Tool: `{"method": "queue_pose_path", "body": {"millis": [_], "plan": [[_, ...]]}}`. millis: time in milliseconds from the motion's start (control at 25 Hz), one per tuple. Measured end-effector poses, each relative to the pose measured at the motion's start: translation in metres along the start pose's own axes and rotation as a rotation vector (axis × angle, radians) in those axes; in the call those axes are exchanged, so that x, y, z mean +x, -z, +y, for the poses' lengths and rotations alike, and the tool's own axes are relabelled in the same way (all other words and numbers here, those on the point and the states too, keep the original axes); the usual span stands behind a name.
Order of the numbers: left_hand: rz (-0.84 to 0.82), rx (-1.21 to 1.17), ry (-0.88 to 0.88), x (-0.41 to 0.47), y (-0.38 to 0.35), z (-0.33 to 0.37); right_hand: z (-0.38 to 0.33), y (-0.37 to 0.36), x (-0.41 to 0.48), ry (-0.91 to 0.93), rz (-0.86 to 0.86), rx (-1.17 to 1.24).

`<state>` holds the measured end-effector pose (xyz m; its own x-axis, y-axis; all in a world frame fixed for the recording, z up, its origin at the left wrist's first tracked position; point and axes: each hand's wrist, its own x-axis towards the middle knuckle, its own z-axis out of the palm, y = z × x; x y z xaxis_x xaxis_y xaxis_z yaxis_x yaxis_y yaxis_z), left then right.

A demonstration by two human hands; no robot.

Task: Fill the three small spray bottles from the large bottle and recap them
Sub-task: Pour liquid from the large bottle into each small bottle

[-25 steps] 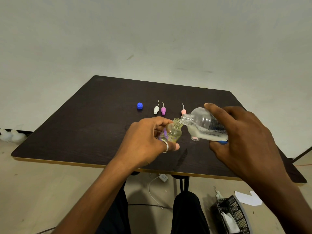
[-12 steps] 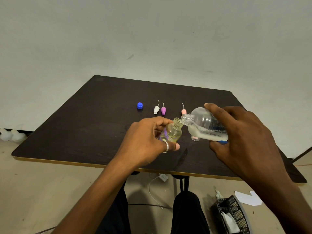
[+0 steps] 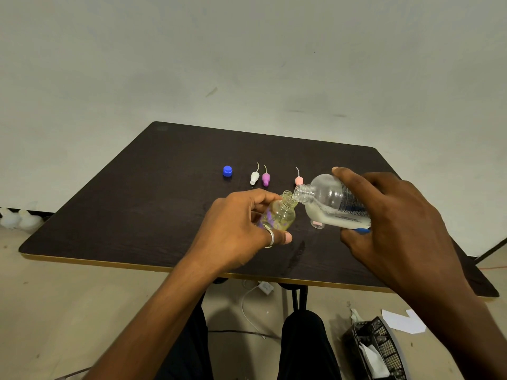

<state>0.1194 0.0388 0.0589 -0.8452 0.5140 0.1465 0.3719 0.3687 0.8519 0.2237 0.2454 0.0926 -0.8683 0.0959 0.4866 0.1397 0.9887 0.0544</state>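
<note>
My left hand (image 3: 238, 229) grips a small clear spray bottle (image 3: 279, 213) with purple markings, uncapped and tilted right. My right hand (image 3: 395, 223) holds the large clear bottle (image 3: 332, 204) on its side, its open neck resting at the small bottle's mouth, with liquid pooled along its lower side. Another small bottle (image 3: 317, 223) with a pink mark shows partly under the large one. On the dark table (image 3: 137, 204) behind lie a blue cap (image 3: 227, 170), a white spray top (image 3: 254, 177), a purple spray top (image 3: 265, 178) and a pink spray top (image 3: 298, 180).
The table's front edge runs just below my hands. On the floor sit a black mesh basket (image 3: 375, 349) at the right, white paper (image 3: 403, 320), and a white cable with a plug (image 3: 264, 287) under the table. A pale wall rises behind.
</note>
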Motion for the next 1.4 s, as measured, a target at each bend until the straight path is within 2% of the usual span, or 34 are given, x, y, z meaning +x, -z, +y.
{"method": "queue_pose_path", "body": {"millis": [1400], "plan": [[-0.004,-0.019,-0.007,-0.0021,0.0016,0.0023,-0.0015,-0.0002,-0.0009,-0.013,-0.014,-0.003]]}}
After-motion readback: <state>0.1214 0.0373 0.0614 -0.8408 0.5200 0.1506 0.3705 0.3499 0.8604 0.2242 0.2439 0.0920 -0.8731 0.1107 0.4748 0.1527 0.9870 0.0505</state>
